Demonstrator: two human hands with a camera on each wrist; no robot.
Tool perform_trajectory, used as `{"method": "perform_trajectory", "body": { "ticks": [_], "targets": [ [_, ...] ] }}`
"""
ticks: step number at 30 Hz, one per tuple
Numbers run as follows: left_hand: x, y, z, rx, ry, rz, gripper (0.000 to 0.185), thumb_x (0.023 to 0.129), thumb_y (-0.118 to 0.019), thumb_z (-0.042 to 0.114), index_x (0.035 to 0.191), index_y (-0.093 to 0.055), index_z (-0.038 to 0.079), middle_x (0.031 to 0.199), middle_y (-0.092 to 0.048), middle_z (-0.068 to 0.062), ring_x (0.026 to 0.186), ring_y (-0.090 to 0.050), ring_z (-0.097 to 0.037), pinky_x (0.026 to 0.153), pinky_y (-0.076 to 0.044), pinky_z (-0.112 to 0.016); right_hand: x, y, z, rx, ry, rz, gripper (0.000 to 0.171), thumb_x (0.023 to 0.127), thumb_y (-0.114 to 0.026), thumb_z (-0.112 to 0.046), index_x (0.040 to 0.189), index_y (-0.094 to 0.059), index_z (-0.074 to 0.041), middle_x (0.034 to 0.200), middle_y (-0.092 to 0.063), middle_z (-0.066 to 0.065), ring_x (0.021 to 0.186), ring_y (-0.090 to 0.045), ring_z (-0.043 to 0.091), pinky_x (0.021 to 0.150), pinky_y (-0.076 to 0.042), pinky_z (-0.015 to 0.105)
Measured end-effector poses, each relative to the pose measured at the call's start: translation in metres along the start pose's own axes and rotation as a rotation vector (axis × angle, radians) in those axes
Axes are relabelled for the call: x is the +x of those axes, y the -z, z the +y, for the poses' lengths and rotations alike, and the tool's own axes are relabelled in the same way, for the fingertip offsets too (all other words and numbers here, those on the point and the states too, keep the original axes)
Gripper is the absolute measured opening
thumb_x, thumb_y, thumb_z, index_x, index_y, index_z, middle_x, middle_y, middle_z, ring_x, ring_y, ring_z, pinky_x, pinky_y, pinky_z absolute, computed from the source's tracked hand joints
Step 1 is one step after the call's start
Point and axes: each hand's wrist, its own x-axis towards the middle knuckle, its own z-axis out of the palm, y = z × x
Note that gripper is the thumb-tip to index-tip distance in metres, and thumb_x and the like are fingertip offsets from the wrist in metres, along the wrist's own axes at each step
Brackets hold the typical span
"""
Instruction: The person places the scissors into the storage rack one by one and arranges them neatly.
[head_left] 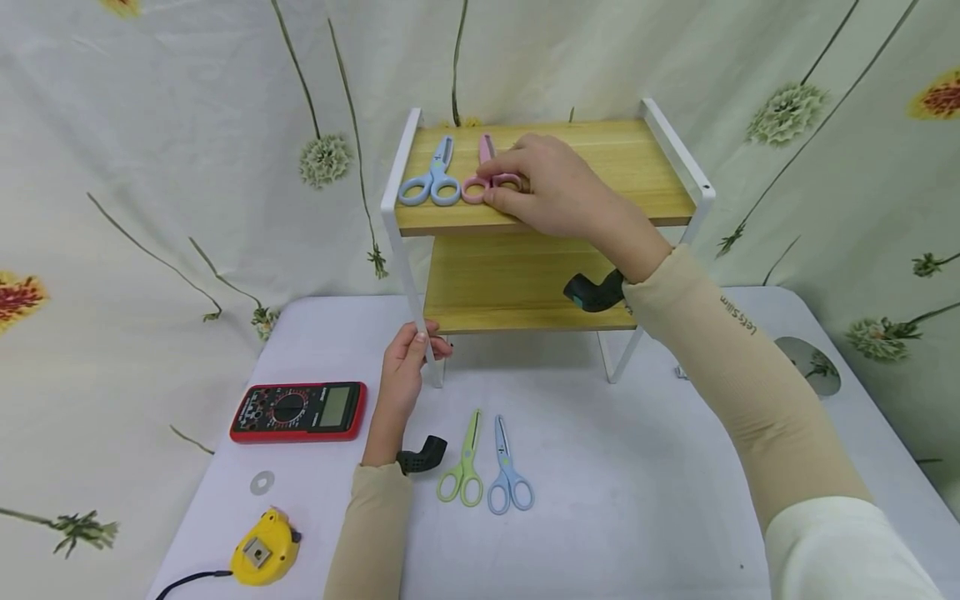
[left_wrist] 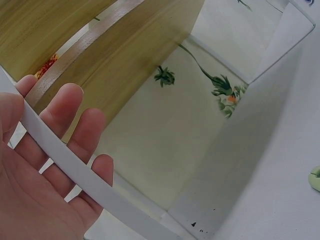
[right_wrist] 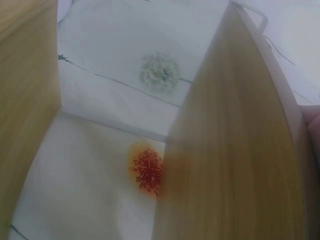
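Fingers of the right hand curl on pink scissors atop the shelf; left hand grips its white leg, seemingly steadying it.

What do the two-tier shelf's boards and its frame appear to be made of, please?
The shelf boards look like light wood or wood-look laminate, matte, with visible lengthwise grain. The frame, whose leg the left hand holds, looks like white-painted flat metal strip, thin and smooth; coated metal is likely but not certain.

A white table bears a two-tier shelf, multimeter, tape measure and two scissors.
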Motion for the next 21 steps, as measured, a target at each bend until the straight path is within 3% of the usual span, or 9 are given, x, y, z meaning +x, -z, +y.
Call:
{"method": "perform_trajectory", "body": {
  "ticks": [6, 8, 10, 13, 17, 21],
  "targets": [
    [-0.001, 0.002, 0.001, -0.002, 0.001, 0.002, 0.03, 0.11, -0.038, 0.011, 0.122, -0.054, -0.01, 0.082, -0.07, 0.017, 0.084, -0.068, -0.002, 0.086, -0.053, -0.024, 0.001, 0.0, -0.001, -0.012, 0.014, 0.01, 0.034, 0.101, -0.062, -0.026, 0.129, -0.069, -0.008, 0.093, -0.056, 0.011, 0.088, -0.046, 0.025, 0.075, -0.033, 0.033],
    [0.0, 0.002, 0.001, -0.003, -0.003, 0.003, 0.03, 0.11, -0.038, 0.011, 0.122, -0.054, -0.011, 0.082, -0.07, 0.017, 0.084, -0.068, -0.002, 0.086, -0.053, -0.024, 0.0, -0.001, -0.001, -0.01, 0.031, 0.048, 0.035, 0.1, -0.063, -0.026, 0.129, -0.068, -0.006, 0.101, -0.064, 0.013, 0.096, -0.053, 0.025, 0.083, -0.039, 0.033],
    [0.0, 0.003, 0.0, -0.001, -0.004, 0.0, 0.03, 0.11, -0.038, 0.011, 0.123, -0.054, -0.011, 0.082, -0.069, 0.017, 0.084, -0.067, -0.002, 0.085, -0.052, -0.023, -0.003, -0.001, 0.0, 0.016, 0.087, 0.133, 0.033, 0.098, -0.066, -0.023, 0.125, -0.069, -0.003, 0.111, -0.069, 0.016, 0.106, -0.059, 0.028, 0.093, -0.045, 0.036],
    [0.0, 0.003, 0.0, 0.0, -0.004, -0.001, 0.03, 0.11, -0.038, 0.011, 0.122, -0.054, -0.011, 0.082, -0.07, 0.017, 0.084, -0.068, -0.002, 0.085, -0.053, -0.023, -0.014, -0.006, 0.003, 0.083, 0.235, 0.344, 0.029, 0.094, -0.07, -0.015, 0.118, -0.072, 0.0, 0.12, -0.072, 0.017, 0.113, -0.064, 0.031, 0.099, -0.05, 0.042],
    [0.0, 0.003, 0.0, 0.0, -0.007, 0.004, 0.029, 0.11, -0.038, 0.011, 0.122, -0.054, -0.01, 0.082, -0.07, 0.018, 0.084, -0.068, -0.001, 0.084, -0.053, -0.022, -0.048, -0.023, 0.005, 0.147, 0.462, 0.601, 0.016, 0.088, -0.07, -0.006, 0.1, -0.075, 0.003, 0.101, -0.073, 0.019, 0.099, -0.065, 0.033, 0.091, -0.052, 0.036],
    [0.0, 0.002, 0.0, -0.013, -0.026, -0.004, 0.03, 0.11, -0.038, 0.01, 0.122, -0.054, -0.012, 0.082, -0.07, 0.018, 0.084, -0.068, -0.001, 0.083, -0.053, -0.021, -0.095, -0.056, 0.009, 0.188, 0.557, 0.647, 0.014, 0.088, -0.067, -0.009, 0.092, -0.075, 0.003, 0.092, -0.073, 0.017, 0.09, -0.066, 0.031, 0.089, -0.053, 0.029]
  ]
}}
